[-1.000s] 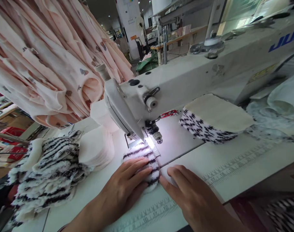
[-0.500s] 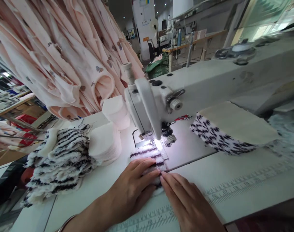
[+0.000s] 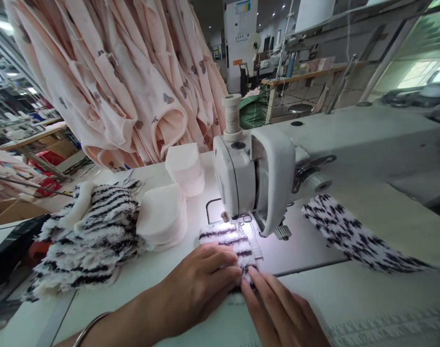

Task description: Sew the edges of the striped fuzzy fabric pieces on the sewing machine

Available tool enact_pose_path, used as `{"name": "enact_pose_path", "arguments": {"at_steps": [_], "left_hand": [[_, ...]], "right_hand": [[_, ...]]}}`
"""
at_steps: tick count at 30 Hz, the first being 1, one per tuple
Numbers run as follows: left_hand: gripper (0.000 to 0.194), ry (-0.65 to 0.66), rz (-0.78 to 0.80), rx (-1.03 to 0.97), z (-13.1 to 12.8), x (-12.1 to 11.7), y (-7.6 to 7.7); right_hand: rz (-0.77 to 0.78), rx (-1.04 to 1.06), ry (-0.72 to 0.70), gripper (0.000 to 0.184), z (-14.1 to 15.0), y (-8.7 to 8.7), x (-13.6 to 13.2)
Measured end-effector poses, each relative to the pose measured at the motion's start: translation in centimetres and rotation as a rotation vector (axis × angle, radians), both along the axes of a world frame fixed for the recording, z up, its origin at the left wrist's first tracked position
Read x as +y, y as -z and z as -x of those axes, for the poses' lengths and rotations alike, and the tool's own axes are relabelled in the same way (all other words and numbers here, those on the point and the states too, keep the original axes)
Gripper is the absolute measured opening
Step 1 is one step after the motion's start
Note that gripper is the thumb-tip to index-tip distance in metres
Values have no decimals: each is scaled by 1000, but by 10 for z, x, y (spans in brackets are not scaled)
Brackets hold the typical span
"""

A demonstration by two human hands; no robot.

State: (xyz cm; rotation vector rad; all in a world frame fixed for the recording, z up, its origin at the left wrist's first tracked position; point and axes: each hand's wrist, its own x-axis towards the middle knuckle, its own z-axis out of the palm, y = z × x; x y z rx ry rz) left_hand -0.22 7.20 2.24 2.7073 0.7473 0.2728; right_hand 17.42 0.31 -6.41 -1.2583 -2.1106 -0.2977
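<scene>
A small fluffy white piece with black stripes [image 3: 230, 241] lies on the sewing machine bed under the lit needle area. My left hand [image 3: 201, 282] rests flat on its near part, fingers stretched toward the right. My right hand [image 3: 277, 311] lies flat beside it, fingertips touching the piece's near right edge. The white sewing machine head [image 3: 256, 178] stands directly above the piece.
A heap of striped fluffy pieces [image 3: 86, 236] lies at the left, next to two stacks of white round pads [image 3: 165, 217]. A spotted fluffy stack [image 3: 346, 231] sits at the right under the machine arm. Pink printed garments [image 3: 126, 82] hang behind.
The view has swung left and closer to the machine head. My two hands have drawn together at the near edge of the striped piece.
</scene>
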Motion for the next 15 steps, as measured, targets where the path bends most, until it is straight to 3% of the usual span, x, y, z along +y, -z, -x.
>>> {"name": "enact_pose_path", "arguments": {"at_steps": [6,15], "left_hand": [[29,-34,-32,-29,4,18,4],[21,-114,-148,22,5,33,15]], "right_hand": [[26,45,-29,40,3,-6,24],[139,106,-152,50,-15,-18,51]]}}
